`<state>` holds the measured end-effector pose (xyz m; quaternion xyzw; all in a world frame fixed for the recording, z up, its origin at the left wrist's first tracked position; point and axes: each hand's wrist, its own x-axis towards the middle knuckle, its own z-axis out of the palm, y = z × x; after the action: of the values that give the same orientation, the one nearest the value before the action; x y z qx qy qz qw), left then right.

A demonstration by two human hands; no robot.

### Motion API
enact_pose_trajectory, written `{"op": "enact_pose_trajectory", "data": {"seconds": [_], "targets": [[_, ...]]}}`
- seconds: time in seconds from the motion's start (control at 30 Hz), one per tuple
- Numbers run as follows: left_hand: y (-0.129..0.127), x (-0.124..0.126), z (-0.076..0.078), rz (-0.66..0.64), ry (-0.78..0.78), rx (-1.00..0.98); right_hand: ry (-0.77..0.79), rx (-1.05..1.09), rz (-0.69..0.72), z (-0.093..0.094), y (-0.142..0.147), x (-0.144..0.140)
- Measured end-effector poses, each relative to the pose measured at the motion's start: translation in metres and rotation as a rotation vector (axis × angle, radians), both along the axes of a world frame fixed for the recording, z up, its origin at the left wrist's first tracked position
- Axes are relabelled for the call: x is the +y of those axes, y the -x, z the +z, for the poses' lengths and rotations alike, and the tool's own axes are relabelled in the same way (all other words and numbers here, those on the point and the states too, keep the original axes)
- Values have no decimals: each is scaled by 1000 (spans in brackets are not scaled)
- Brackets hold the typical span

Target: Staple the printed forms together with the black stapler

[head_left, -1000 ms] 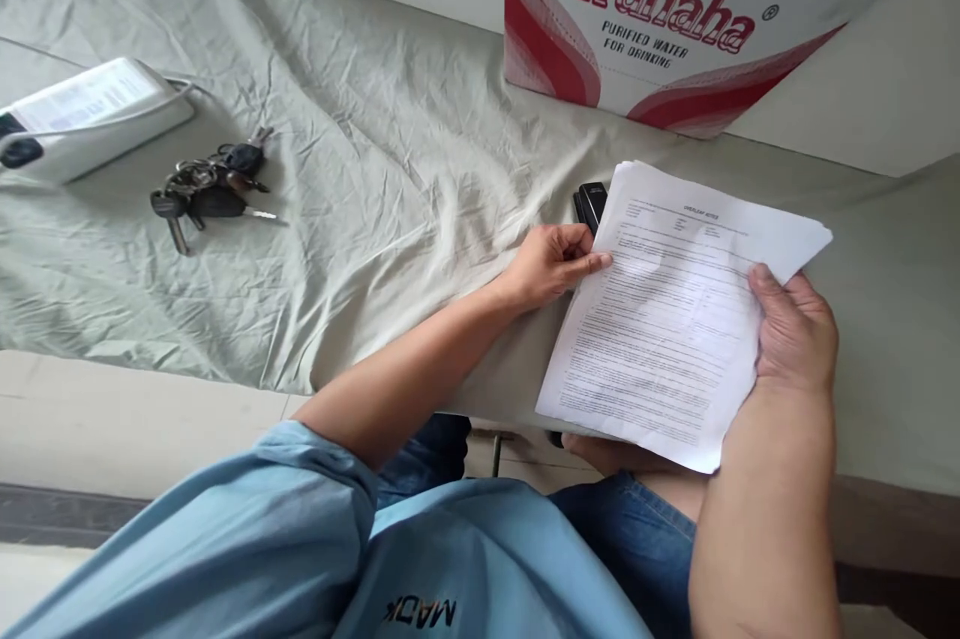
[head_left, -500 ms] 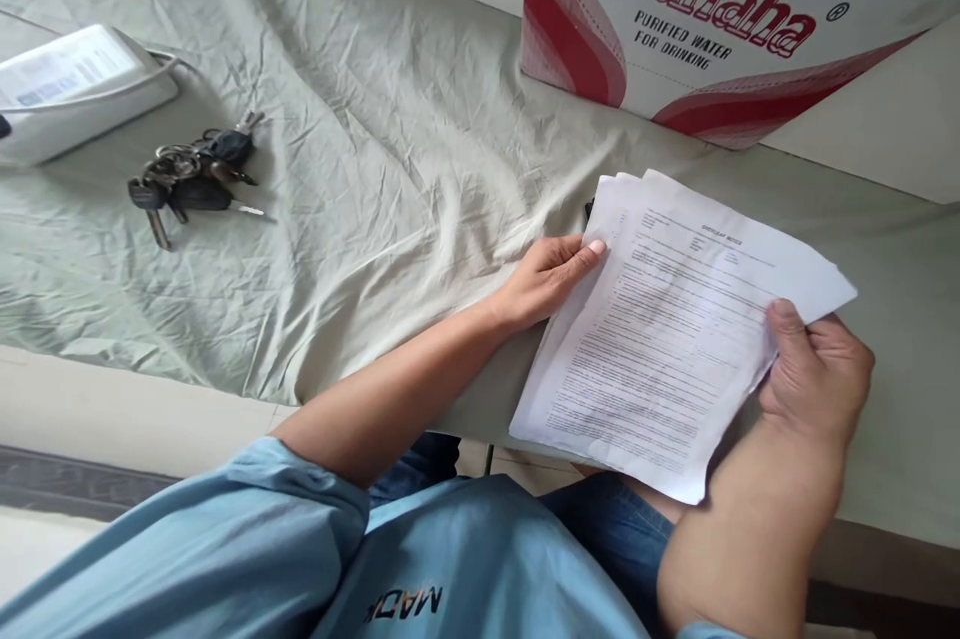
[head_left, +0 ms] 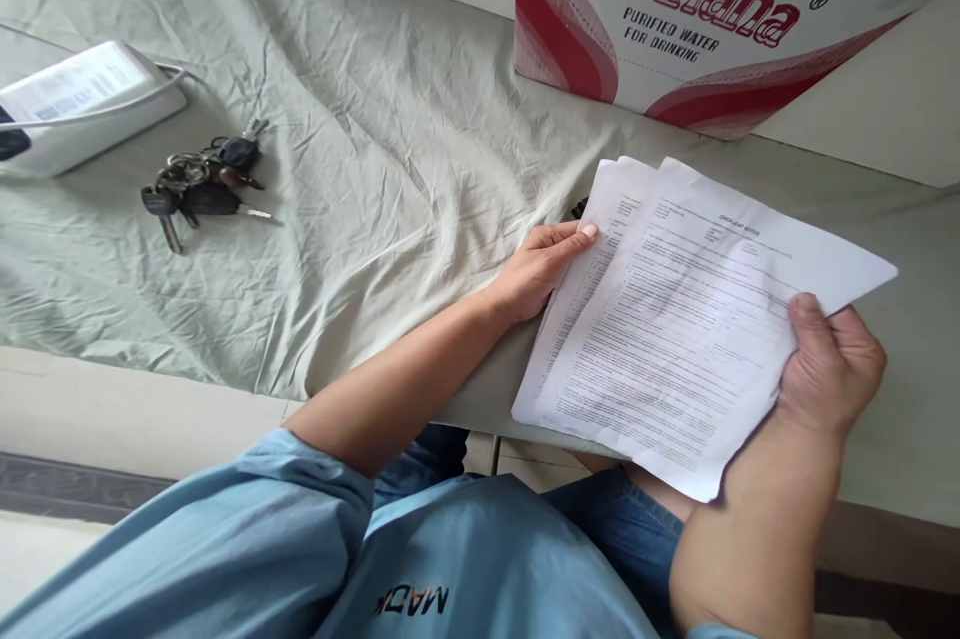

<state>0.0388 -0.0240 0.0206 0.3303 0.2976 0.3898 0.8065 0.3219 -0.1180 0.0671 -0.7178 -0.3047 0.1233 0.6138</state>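
- A white device (head_left: 79, 109) and a bunch of keys (head_left: 199, 184) lay at the far left on the cloth-covered counter (head_left: 390, 149).
- The left hand (head_left: 541, 264) reached across, forearm extended, fingers flat against the left edge of the papers (head_left: 690, 319), not clenched.
- The right hand (head_left: 829, 364) pinched the fanned papers' right edge, thumb on top, held above the counter's edge.
- A Wahaha box (head_left: 675, 9) stood behind.
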Motion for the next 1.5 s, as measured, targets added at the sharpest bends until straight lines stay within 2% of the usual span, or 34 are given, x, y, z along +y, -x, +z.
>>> {"op": "enact_pose_trajectory", "data": {"seconds": [0.2,0.37,0.47,0.63,0.73,0.87,1.0,1.17,1.5], "targets": [[-1,2,-2,-6,-46,18,-74,13,52,-6,10,3],[-1,6,0,10,67,-55,-90,84,75,-10,6,8],[0,8,1,-17,122,-122,-103,152,137,-12,2,11],[-1,10,-4,-44,137,-158,-35,213,277,-12,-2,12],[-4,14,-10,-63,140,-189,-104,122,232,-12,-5,14],[-9,15,-17,-56,142,-195,-193,-144,118,-17,-17,17],[-11,12,-21,-22,152,-192,-244,-352,107,-21,-36,18],[-9,14,-22,-54,160,-209,-324,-368,131,-20,-50,19],[-9,9,-25,-131,103,-183,-310,-340,138,-22,-49,21]]}}
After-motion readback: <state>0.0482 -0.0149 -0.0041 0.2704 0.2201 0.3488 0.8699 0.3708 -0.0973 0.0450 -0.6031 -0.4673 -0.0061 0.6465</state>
